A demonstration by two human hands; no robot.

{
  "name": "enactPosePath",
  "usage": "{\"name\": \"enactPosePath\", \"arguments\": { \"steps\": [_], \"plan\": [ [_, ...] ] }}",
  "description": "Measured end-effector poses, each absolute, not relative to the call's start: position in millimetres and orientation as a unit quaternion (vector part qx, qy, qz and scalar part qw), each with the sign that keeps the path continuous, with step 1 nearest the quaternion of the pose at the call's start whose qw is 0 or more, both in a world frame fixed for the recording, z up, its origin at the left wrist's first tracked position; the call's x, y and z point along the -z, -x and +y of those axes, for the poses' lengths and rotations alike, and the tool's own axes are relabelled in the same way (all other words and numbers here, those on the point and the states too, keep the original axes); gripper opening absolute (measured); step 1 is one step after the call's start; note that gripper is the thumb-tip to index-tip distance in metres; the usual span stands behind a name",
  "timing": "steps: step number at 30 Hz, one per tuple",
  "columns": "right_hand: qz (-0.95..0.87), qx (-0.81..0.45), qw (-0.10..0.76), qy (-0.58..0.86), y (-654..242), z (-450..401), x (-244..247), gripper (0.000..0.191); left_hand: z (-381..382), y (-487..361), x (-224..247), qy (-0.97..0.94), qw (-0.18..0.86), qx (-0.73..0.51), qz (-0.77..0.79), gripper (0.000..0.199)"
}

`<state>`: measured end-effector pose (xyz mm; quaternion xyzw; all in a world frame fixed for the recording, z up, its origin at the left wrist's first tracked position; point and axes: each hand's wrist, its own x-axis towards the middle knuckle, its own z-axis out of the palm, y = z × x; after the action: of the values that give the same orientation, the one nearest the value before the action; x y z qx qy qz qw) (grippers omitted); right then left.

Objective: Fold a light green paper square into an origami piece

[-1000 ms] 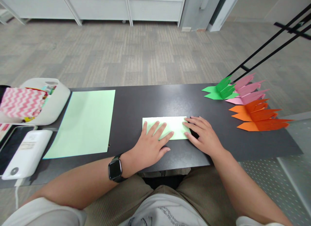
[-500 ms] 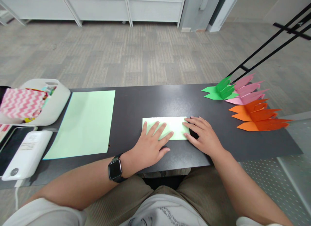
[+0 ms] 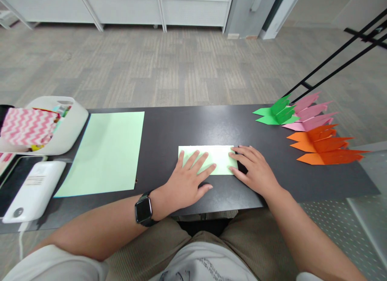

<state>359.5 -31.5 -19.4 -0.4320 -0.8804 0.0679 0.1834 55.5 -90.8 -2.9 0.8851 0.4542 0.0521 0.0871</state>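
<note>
A light green rectangle of paper (image 3: 223, 160), wider than it is deep, lies flat on the dark table in front of me; it looks folded. My left hand (image 3: 190, 180) rests on its left and middle part with the fingers spread, and a black watch (image 3: 143, 209) is on that wrist. At the paper's right end, the fingertips of my right hand (image 3: 252, 168) touch the edge, fingers apart and slightly bent. Neither hand grips anything.
Larger light green sheets (image 3: 105, 152) lie to the left. Beyond them are a white basket (image 3: 74, 123) of supplies, a white power bank (image 3: 36, 188) and a phone (image 3: 13, 180). On the right stand green (image 3: 276, 111), pink (image 3: 314, 111) and orange folded paper pieces (image 3: 326, 146).
Both hands keep their places on the paper. The whole view has shifted very slightly; nothing else has visibly moved.
</note>
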Motion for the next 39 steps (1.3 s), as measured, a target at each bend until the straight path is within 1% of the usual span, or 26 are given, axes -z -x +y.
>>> {"name": "enactPosePath", "arguments": {
  "steps": [12,22,31,39],
  "plan": [
    [-0.884,-0.063,0.182,0.427,-358.8,-31.0,18.6,0.036,-91.5,-54.7,7.0,-0.884,0.085,-0.058,0.457,0.063],
    [-0.883,-0.068,0.177,0.43,-358.7,-31.1,17.1,0.04,-91.6,-54.7,5.3,-0.883,0.084,-0.056,0.459,0.062],
    [-0.885,-0.065,0.171,0.428,-358.2,-31.1,17.4,0.036,-92.4,-54.8,8.7,-0.884,0.079,-0.055,0.457,0.061],
    [-0.889,-0.064,0.162,0.423,-358.7,-29.6,16.7,0.037,-92.5,-57.2,5.3,-0.889,0.072,-0.044,0.449,0.059]
  ]
}}
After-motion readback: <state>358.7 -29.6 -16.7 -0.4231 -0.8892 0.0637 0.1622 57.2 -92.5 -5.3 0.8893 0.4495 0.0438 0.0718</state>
